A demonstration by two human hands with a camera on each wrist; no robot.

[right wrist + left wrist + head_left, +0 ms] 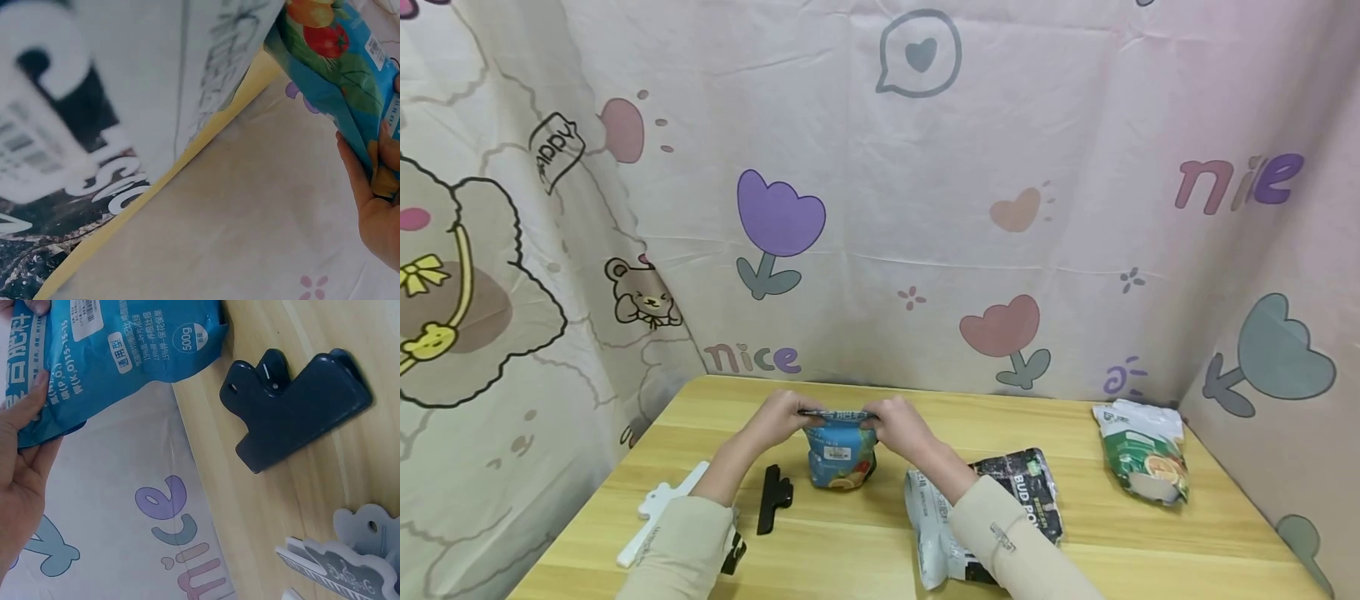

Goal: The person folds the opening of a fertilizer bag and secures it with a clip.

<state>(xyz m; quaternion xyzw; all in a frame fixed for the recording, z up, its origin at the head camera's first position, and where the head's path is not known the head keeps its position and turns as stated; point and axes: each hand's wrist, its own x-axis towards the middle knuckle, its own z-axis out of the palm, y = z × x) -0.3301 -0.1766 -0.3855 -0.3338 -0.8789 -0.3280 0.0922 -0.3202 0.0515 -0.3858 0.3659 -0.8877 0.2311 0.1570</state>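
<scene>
A blue bag (838, 454) with fruit pictures stands upright on the table, its top edge folded over. The left hand (781, 417) pinches the top's left corner and the right hand (901, 425) pinches its right corner. In the left wrist view the left hand (25, 462) has its thumb on the front of the blue bag (125, 350) and fingers behind. From the right wrist, the right hand (378, 219) grips the end of the blue bag (350, 81). A black clip (772, 500) lies left of the bag, also seen in the left wrist view as a black clip (300, 406).
A white clip (658, 512) lies at the table's left, with another black-and-white item partly under the left sleeve. A black and silver bag (1026, 492) lies beneath the right forearm. A green and white bag (1146, 458) lies at the far right. A printed curtain (865, 208) hangs behind.
</scene>
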